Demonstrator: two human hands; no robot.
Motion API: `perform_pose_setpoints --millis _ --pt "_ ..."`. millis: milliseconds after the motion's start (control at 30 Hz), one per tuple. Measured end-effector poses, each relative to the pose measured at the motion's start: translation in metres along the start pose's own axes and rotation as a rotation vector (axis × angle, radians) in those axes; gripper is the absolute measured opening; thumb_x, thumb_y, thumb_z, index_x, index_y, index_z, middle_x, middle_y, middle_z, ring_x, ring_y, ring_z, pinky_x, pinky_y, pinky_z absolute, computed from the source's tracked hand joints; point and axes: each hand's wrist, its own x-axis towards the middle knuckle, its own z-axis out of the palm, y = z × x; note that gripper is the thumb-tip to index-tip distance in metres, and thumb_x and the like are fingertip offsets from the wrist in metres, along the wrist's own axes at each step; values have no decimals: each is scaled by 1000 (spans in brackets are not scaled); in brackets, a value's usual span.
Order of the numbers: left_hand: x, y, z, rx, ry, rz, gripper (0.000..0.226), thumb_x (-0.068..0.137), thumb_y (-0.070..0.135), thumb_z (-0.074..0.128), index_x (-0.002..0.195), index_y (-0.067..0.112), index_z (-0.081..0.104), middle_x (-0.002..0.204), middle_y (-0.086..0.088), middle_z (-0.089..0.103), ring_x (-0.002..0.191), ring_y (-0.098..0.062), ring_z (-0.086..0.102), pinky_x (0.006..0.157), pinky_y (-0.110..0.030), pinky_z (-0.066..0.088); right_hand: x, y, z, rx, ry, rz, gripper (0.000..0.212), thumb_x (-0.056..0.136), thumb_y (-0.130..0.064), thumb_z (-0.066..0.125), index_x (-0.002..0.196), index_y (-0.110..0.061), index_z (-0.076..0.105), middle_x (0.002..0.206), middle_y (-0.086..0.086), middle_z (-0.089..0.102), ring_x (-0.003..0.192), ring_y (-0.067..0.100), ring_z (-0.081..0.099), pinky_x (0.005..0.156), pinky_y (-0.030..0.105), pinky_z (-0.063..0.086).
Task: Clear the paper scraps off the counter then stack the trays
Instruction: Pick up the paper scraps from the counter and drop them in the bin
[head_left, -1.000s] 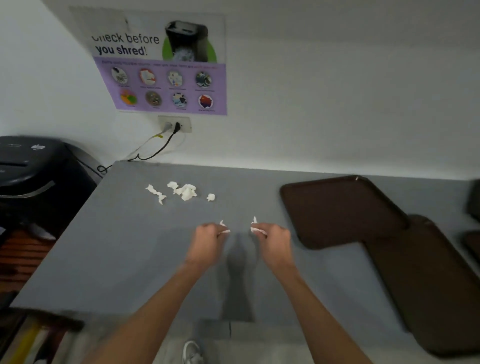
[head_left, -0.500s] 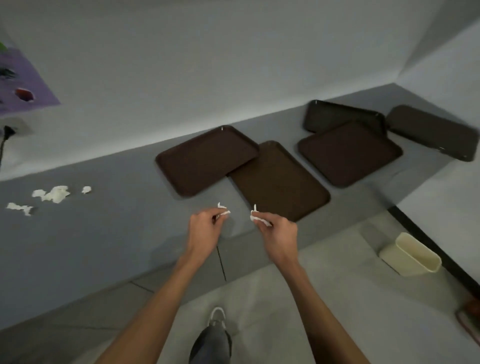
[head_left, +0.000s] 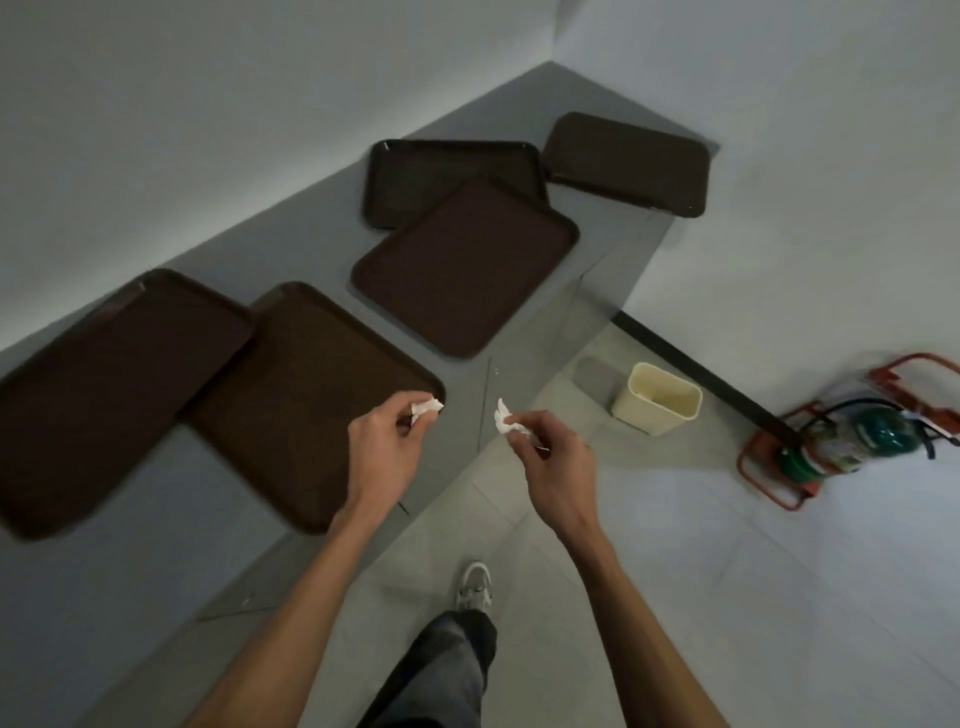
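My left hand (head_left: 385, 448) pinches a white paper scrap (head_left: 427, 406) over the corner of a brown tray (head_left: 301, 395). My right hand (head_left: 551, 461) pinches another white paper scrap (head_left: 503, 419) beyond the counter's front edge, above the floor. Several brown trays lie spread on the grey counter (head_left: 322, 218): one at the far left (head_left: 104, 384), one in the middle (head_left: 467, 265), a darker one (head_left: 415, 176) partly under it, and one at the back right (head_left: 628, 161) overhanging the counter end.
A cream waste bin (head_left: 655, 399) stands on the tiled floor past the counter's end, ahead of my right hand. A green cylinder in a red stand (head_left: 841, 441) sits against the right wall. My leg and shoe (head_left: 474, 587) are below.
The view has swung right along the counter. The scrap pile and poster have left the frame. Both hands, still holding scraps, are now nearer the waste bin.
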Motion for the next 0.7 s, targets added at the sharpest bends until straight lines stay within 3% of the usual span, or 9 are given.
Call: perform_pose_setpoints --millis 167,300,467,700 --pt "68 41 88 -50 -96 -49 36 87 30 83 121 26 72 94 10 79 77 -3 71 79 -29 59 70 34 -60 47 87 118 13 100 -27 72 108 -38 73 100 -26 73 93 0 70 75 19 57" --pt "110 79 152 -84 -161 -40 24 86 31 83 109 25 78 85 10 74 80 -5 69 77 -29 57 120 65 -107 120 177 225 12 99 -29 73 106 -39 71 102 -26 74 97 -3 69 78 21 55" --pt "158 109 247 -102 -265 -37 17 87 38 81 100 27 79 80 12 74 79 -5 69 73 -27 57 184 127 -170 147 252 329 21 98 -29 74 117 -36 68 111 -13 77 98 2 72 79 21 55" --pt "214 133 419 -103 -350 -81 9 85 30 84 89 25 78 81 9 73 72 -5 66 66 -9 45 303 269 -261 44 272 449 11 98 -30 74 109 -30 75 103 -8 79 92 10 72 72 24 53"
